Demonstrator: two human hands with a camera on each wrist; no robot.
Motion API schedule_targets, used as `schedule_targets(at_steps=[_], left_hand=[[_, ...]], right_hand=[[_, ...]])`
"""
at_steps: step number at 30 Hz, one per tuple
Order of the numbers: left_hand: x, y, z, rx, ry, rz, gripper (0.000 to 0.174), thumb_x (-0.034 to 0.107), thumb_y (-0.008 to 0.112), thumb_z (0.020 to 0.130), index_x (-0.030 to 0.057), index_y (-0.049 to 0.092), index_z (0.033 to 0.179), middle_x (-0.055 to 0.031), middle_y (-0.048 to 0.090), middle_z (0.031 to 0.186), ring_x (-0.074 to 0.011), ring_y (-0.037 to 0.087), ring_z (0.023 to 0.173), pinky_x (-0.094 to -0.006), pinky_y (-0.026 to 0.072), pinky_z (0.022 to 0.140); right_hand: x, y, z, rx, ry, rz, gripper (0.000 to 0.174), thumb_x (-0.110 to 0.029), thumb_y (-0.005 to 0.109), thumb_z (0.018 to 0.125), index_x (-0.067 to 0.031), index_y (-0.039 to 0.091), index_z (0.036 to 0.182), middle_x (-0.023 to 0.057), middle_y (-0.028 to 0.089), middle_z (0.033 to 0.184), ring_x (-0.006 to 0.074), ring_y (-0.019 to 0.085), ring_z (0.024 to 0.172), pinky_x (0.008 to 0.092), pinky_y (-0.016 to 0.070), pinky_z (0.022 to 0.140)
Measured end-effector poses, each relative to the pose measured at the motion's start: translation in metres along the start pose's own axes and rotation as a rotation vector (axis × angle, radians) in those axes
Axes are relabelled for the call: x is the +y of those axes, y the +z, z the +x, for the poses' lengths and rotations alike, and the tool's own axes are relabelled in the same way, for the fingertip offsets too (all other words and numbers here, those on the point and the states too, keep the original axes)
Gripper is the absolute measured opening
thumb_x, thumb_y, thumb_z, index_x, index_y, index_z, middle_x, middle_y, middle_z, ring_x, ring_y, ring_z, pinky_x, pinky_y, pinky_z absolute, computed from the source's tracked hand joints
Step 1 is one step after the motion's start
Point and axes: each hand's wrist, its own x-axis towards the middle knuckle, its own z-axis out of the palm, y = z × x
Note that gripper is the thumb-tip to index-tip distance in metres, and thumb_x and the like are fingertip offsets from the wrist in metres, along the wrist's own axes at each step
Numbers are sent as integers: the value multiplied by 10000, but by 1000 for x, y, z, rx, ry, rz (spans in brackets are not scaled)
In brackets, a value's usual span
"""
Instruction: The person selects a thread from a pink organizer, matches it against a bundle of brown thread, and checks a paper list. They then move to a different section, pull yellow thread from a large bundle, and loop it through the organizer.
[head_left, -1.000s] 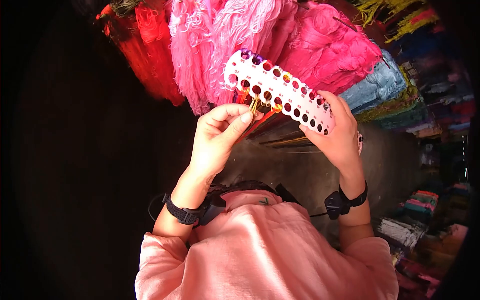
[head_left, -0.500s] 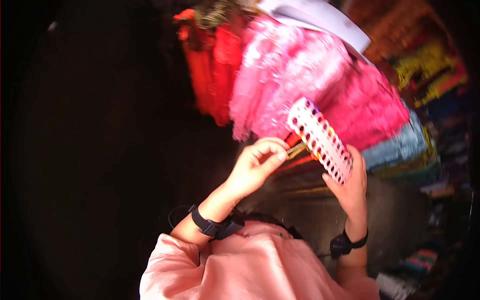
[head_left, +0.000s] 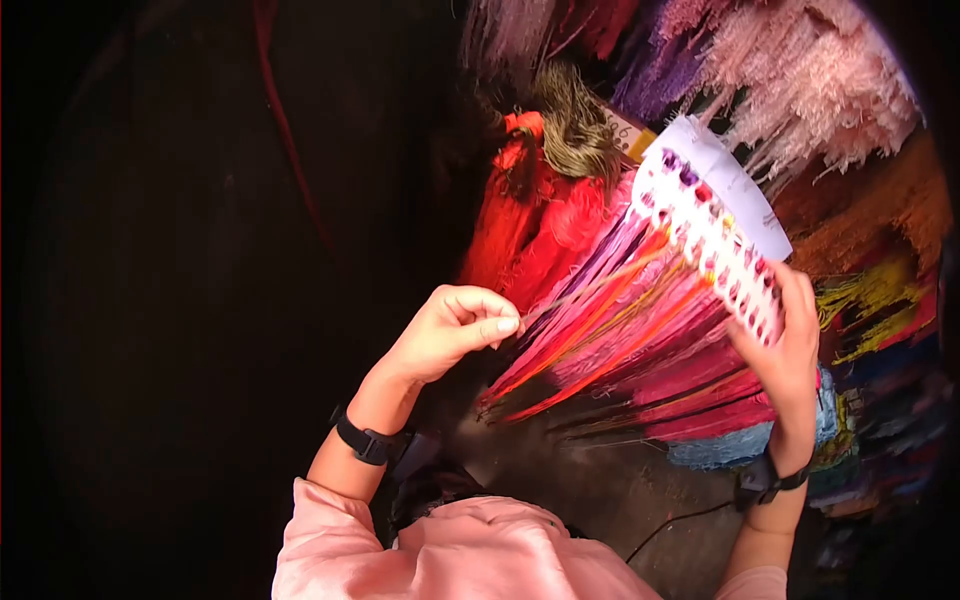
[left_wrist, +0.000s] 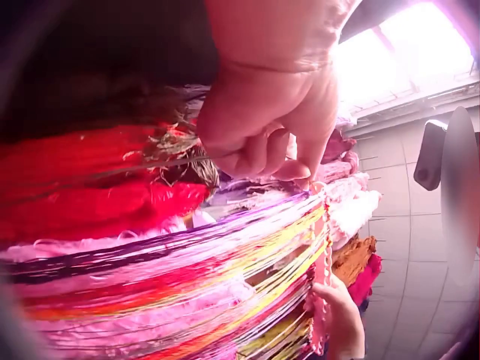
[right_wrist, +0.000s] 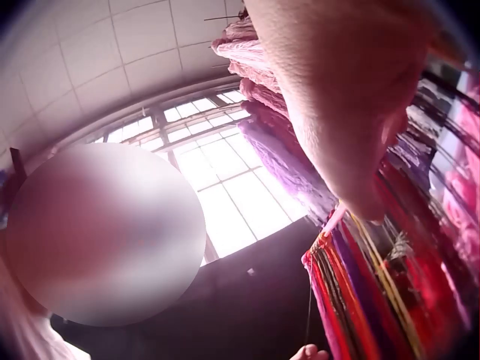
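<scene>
In the head view my right hand [head_left: 788,350] grips the lower end of a white, numbered thread card [head_left: 708,238] with rows of holes along its edges. Colored threads [head_left: 610,325] in purple, red, orange and pink hang from those holes in a fan. My left hand [head_left: 452,328] stands off to the left, thumb and forefinger pinching a thin tan thread [head_left: 588,290] that runs up to the card. From the left wrist, the threads [left_wrist: 172,262] stretch sideways below my left hand [left_wrist: 262,127]. The right wrist view shows the card's edge [right_wrist: 335,217] under my right hand [right_wrist: 345,112].
Red skeins [head_left: 540,215], an olive skein [head_left: 578,120] and pale pink skeins [head_left: 800,80] hang behind the card. A curved white sheet [head_left: 755,205] stands just behind it. Light blue yarn [head_left: 710,452] lies lower right. A barred window [right_wrist: 225,180] shows in the right wrist view.
My left hand has drawn away from the card to the lower left, pulling a thread out long. The head view has shifted, so the white sheet and more skeins now show.
</scene>
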Motion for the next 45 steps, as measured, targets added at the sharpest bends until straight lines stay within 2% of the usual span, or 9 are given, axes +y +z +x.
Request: schedule_targets(at_steps=[8, 16, 20, 25, 27, 30, 32, 34, 45], left_hand=[[-13, -62, 77, 126, -2, 46, 119, 149, 593, 777, 31, 604, 793, 34, 518, 605, -7, 384, 497, -150, 260, 432], [-24, -75, 92, 128, -115, -35, 124, 152, 588, 784, 29, 600, 795, 56, 453, 581, 4, 290, 458, -151, 191, 414], [-28, -65, 86, 145, -132, -122, 124, 141, 585, 786, 19, 596, 797, 46, 461, 580, -2, 299, 453, -152, 199, 412], [-30, -51, 69, 51, -52, 46, 102, 117, 606, 771, 19, 615, 797, 12, 549, 645, -32, 446, 534, -171, 346, 486], [-30, -59, 65, -70, -83, 230, 100, 108, 610, 765, 13, 616, 794, -14, 575, 731, -78, 520, 696, -222, 421, 638], [-56, -98, 78, 36, 297, 417, 155, 91, 599, 763, 10, 593, 896, -58, 570, 876, -108, 512, 826, -251, 411, 731], [-79, -126, 96, 552, 28, 177, 311, 92, 618, 736, 7, 531, 1023, -94, 537, 1000, -153, 486, 949, -278, 387, 807], [-119, -168, 123, 856, 227, 544, 463, 160, 668, 685, 2, 484, 1079, -108, 538, 1010, -251, 549, 854, -321, 416, 782], [-116, -195, 147, 172, -153, 372, 451, 117, 660, 668, -16, 492, 1065, -80, 572, 970, -152, 525, 909, -287, 396, 812]], right_hand=[[93, 76, 83, -191, -10, -222, 595, -228, 711, 579, -5, 462, 1071, 172, 491, 983, 323, 495, 916, 358, 401, 787], [52, 63, 79, -122, -48, -397, 585, -188, 699, 588, -19, 456, 1093, 159, 480, 1044, 322, 465, 988, 362, 365, 848], [-29, 45, 55, -79, 181, 353, 56, -10, 536, 748, 33, 554, 778, 92, 568, 782, 144, 528, 715, 253, 412, 656], [-59, 190, 28, -512, 600, 1348, 406, -134, 474, 849, 40, 350, 1195, 136, 481, 1115, 209, 472, 1040, 307, 345, 912], [-67, 218, 41, -376, 697, 1634, 300, -174, 426, 876, 15, 438, 1109, 140, 523, 1058, 207, 498, 1002, 325, 359, 903], [-70, 227, 49, -351, 700, 1927, 211, -184, 387, 891, -15, 511, 913, 144, 577, 948, 205, 540, 926, 331, 400, 858], [-72, 223, 45, -371, 797, 1881, 187, -176, 388, 888, -33, 502, 852, 96, 569, 798, 165, 542, 782, 284, 426, 739], [-66, 225, 35, -435, 849, 1836, 177, -174, 395, 885, -38, 503, 847, 66, 543, 730, 141, 520, 709, 255, 419, 675], [-62, 205, -36, -262, 782, 1227, 224, -44, 411, 848, -7, 416, 1069, 35, 526, 802, 85, 468, 641, 203, 386, 601]])
